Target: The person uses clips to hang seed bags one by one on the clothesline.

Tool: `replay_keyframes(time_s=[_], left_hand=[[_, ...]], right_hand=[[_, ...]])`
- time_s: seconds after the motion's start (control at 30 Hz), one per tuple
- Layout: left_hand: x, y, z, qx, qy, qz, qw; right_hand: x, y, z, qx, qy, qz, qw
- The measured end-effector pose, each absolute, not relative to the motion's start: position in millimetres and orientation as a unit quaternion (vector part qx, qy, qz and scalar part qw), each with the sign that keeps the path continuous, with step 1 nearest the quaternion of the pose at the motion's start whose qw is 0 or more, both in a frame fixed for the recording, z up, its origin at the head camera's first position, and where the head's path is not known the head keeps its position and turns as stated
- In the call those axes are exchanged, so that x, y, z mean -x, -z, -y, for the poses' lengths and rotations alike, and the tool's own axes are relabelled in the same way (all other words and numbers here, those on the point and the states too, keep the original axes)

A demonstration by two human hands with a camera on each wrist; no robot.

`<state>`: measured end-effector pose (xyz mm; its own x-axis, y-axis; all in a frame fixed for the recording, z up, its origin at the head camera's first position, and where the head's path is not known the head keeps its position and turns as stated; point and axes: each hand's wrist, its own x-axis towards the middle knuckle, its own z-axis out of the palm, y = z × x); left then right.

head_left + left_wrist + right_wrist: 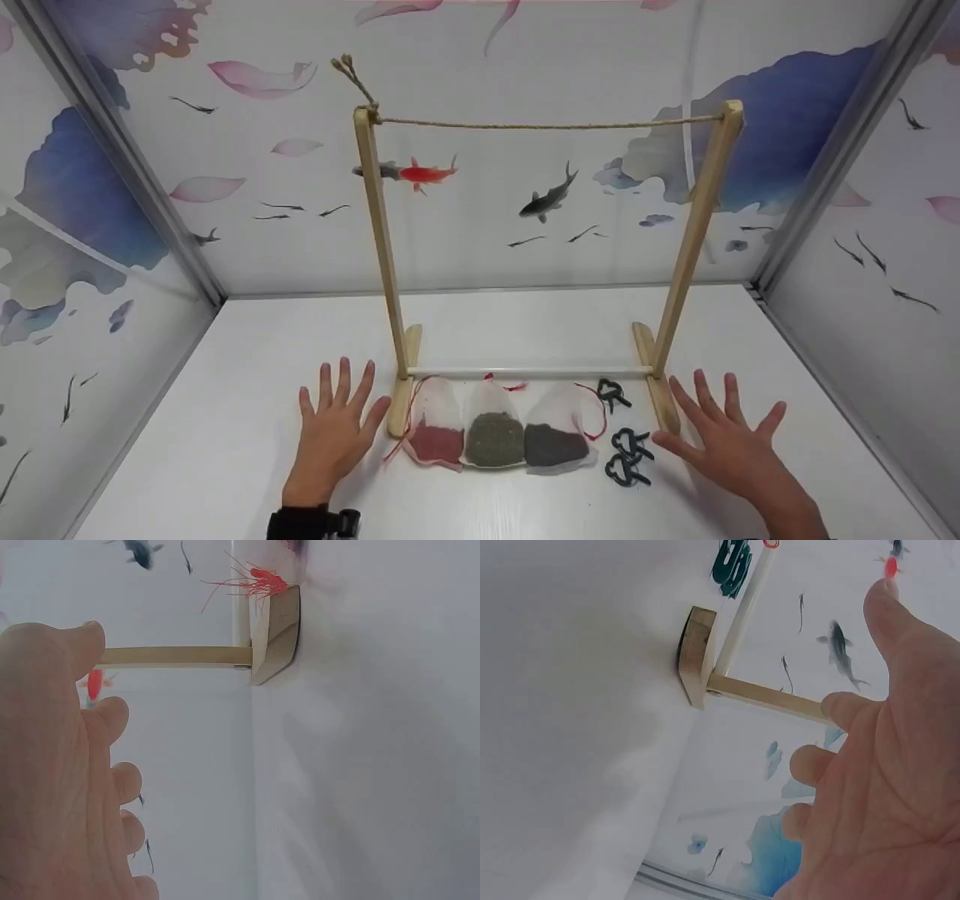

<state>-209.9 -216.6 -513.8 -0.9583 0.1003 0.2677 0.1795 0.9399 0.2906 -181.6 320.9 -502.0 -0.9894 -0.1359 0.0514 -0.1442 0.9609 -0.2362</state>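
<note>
Palm down and fingers spread, my left hand (334,431) is beside the left foot of a wooden stand (382,247); it holds nothing. On the other side, my right hand (731,442) is likewise spread and free, its thumb close to the dark green plastic clips (630,445). Three white mesh drawstring bags lie in a row between the hands: one with pink filling (439,442), one with greenish-brown filling (495,439), one with dark grey filling (556,444). Red cords trail from the bags. Both wrist views show bent fingers in front of the stand's upright (176,656).
Twine (547,126) runs between the tops of the stand's two uprights, knotted at the left. A white rod (525,371) joins them low down. Printed panels with fish and petals enclose the white table (247,390) at the back and both sides.
</note>
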Motion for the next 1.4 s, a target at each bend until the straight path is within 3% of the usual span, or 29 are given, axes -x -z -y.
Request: replay_keyframes(time_s=[0.57, 0.83, 1.07, 1.4], left_hand=[[210, 514, 207, 0.092, 0.166, 0.973, 0.128], [208, 518, 191, 0.121, 0.153, 0.973, 0.123], [207, 525, 176, 0.126, 0.190, 0.971, 0.071], [199, 515, 150, 0.168, 0.199, 0.963, 0.072]], right_hand=[[179, 506, -285, -0.210, -0.155, 0.962, -0.077], [178, 508, -283, -0.179, -0.168, 0.964, -0.099], [177, 508, -283, -0.168, -0.166, 0.967, -0.097], [174, 502, -277, -0.163, -0.155, 0.970, -0.097]])
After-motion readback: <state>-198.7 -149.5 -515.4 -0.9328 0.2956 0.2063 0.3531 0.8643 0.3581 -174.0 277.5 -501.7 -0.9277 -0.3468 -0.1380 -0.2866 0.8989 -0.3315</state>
